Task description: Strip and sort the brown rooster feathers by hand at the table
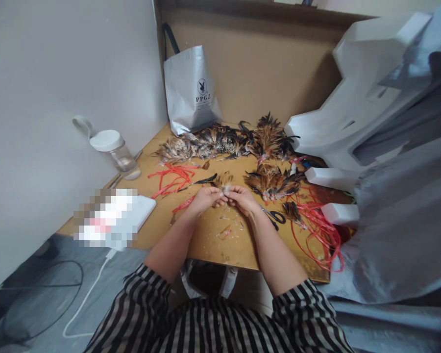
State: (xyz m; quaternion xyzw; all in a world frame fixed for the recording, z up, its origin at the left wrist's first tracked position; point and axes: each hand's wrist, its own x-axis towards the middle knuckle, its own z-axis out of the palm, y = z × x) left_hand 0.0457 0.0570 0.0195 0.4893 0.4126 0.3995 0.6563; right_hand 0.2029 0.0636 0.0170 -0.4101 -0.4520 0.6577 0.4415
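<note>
Over the middle of the table, my left hand (208, 198) and my right hand (241, 198) meet fingertip to fingertip. Between them they pinch a small bunch of light brown feathers (226, 179), its fluffy tops pointing away from me. Just beyond my left hand lies a dark feather (207, 180). Past my right hand rests a larger pile of brown and black feathers (274, 182). Scissors with black handles (275, 215) lie beside my right forearm, partly hidden by it. Small scraps (226, 233) are scattered on the table below my hands.
Red plastic strips (318, 223) lie at right, more red strips (174, 174) at left. A row of feather bundles (213, 142) runs along the back before a silver bag (191, 93). A clear jar (119, 157) and a white cabled device (145, 208) are left; white foam (316, 127) stands right.
</note>
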